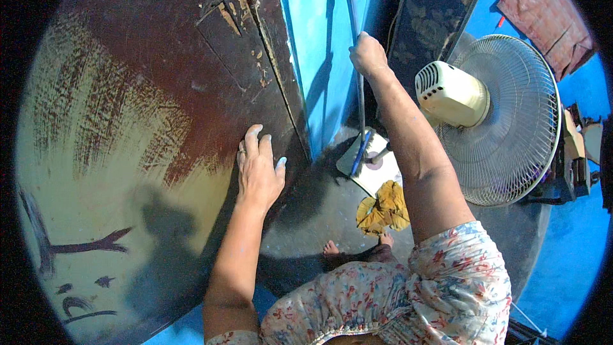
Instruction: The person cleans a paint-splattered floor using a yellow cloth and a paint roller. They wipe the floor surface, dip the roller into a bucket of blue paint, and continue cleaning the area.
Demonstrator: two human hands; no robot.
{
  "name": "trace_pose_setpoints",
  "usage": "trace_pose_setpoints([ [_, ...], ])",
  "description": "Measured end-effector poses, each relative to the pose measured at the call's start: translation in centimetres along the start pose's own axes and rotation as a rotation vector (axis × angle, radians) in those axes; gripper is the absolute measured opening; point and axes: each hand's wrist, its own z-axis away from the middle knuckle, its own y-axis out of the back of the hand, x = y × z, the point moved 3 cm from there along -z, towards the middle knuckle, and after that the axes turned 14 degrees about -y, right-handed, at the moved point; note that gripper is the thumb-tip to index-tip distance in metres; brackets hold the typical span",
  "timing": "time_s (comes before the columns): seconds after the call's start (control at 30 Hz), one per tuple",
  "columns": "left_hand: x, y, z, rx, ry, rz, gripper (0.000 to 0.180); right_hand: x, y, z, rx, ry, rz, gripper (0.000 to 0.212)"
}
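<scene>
My right hand (370, 56) is wrapped around a long thin pole (357, 19) that has a pale grip at its upper end. The pole runs down to a narrow blue head (362, 153) over the white square base of a fan; whether that head is a wiper or a brush I cannot tell. On the left, my left hand (258, 169) lies against a brown door panel (153, 45), fingers stretched out, holding nothing. Pale yellowish paint covers the panel's lower part, with dark painted strokes on it.
A white pedestal fan (498, 115) stands close to my right arm. Crumpled yellow cloth (383, 207) lies on the grey floor by its base, near my bare feet. The door's edge (246, 0) is splintered. Behind the pole is a blue wall (313, 38); a reddish cloth (546, 16) lies at upper right.
</scene>
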Motion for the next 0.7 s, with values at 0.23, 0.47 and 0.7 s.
trace_pose_setpoints([
  [0.23,0.6,-0.1,-0.4,0.002,-0.010,-0.031,0.050,3.2,-2.9,-1.5,0.001,-0.100,-0.017,0.026],
  [0.47,0.7,-0.1,-0.5,0.024,-0.017,-0.038,0.046,6.2,-10.1,1.0,-0.128,-0.221,-0.086,0.032],
  [0.7,1.0,-0.5,-0.3,0.020,-0.012,-0.052,0.044,5.6,-9.6,4.0,0.102,-0.286,-0.195,0.059],
])
